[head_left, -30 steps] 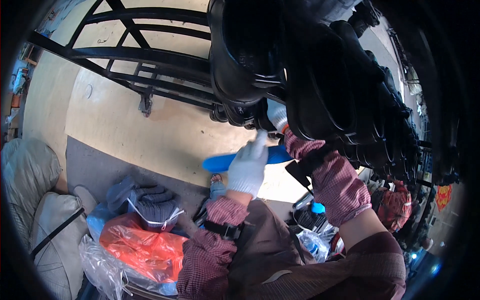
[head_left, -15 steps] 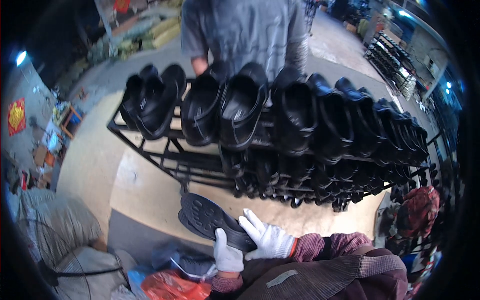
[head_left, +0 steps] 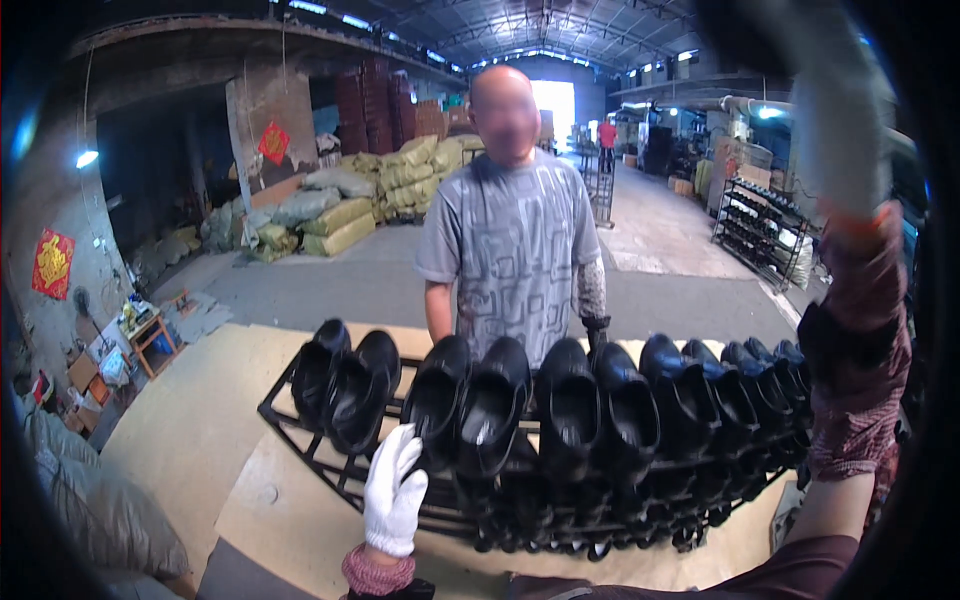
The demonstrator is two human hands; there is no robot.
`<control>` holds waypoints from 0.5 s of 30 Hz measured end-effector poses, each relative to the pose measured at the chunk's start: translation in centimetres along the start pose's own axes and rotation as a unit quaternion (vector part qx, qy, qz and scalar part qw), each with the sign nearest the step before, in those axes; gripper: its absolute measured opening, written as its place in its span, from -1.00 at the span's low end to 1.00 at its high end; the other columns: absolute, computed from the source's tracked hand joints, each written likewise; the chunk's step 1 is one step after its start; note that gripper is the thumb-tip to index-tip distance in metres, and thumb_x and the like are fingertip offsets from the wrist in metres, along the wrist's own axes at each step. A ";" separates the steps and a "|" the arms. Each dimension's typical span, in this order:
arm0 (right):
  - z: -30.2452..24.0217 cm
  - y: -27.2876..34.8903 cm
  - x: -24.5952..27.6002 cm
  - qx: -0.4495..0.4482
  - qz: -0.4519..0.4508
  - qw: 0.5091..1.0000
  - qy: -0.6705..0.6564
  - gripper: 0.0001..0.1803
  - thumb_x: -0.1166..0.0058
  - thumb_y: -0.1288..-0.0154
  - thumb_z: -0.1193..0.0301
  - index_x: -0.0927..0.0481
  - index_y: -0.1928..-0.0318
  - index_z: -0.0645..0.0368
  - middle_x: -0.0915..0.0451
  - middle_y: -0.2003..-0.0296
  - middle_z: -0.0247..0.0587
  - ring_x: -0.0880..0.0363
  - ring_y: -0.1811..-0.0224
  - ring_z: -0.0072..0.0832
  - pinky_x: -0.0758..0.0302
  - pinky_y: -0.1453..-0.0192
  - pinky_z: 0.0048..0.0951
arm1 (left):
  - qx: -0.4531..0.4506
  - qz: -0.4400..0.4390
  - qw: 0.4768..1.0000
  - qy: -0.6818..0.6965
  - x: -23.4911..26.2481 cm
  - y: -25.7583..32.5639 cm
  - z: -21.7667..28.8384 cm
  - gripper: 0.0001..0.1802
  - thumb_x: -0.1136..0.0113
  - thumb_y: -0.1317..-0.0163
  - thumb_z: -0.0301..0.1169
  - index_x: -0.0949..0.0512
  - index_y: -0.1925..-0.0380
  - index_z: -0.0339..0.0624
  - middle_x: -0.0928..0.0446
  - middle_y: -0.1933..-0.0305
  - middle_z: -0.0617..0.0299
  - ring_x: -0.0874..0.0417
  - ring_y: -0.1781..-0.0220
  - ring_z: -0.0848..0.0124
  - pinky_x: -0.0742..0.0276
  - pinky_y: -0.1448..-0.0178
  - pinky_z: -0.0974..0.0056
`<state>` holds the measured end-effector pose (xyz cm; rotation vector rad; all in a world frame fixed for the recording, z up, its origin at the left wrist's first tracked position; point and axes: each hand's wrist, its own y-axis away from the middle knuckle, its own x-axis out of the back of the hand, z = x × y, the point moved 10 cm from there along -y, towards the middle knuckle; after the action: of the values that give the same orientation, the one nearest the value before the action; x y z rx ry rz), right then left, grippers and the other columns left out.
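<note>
My left hand (head_left: 393, 492), in a white knit glove, reaches up at the near side of the shoe rack. Its fingers are stretched out and it holds nothing; the tips are close to a black shoe (head_left: 438, 400), and I cannot tell whether they touch. To the right of that shoe stands another black shoe (head_left: 494, 408), its opening toward me. My right hand (head_left: 835, 120), also white-gloved, is raised high at the upper right, very near the camera. It is blurred and cut by the dark rim, so its fingers are hidden.
The black metal rack (head_left: 330, 475) carries several rows of black shoes on a pale board floor (head_left: 170, 430). Across it stands a person (head_left: 510, 250) in a grey patterned T-shirt. Stuffed sacks (head_left: 340, 220) are piled behind, and another shoe rack (head_left: 757, 225) stands far right.
The black shoe that both hands held sole-up is no longer in them. My right hand has swung up high; my left has moved forward to the rack. The view has tilted up.
</note>
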<state>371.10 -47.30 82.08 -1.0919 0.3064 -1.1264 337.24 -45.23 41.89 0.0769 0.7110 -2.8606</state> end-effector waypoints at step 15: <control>3.4 24.8 -62.7 -0.428 -0.488 0.713 -0.264 -0.26 -0.31 -0.12 0.49 -0.51 -0.39 -0.10 -0.72 -0.07 -0.23 -0.63 -0.13 -0.41 -0.44 -0.35 -0.34 | 0.050 0.086 0.924 -0.368 10.6 2.3 -0.3 -0.41 0.04 -0.44 -0.46 -0.24 -0.42 -0.49 -0.47 -0.35 -0.18 -0.54 -0.34 0.07 -0.39 -0.46 0.06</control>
<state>359.22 7.42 44.29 -2.5401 -0.3262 -1.5370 327.31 -48.97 39.57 -0.8286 0.3674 -2.4551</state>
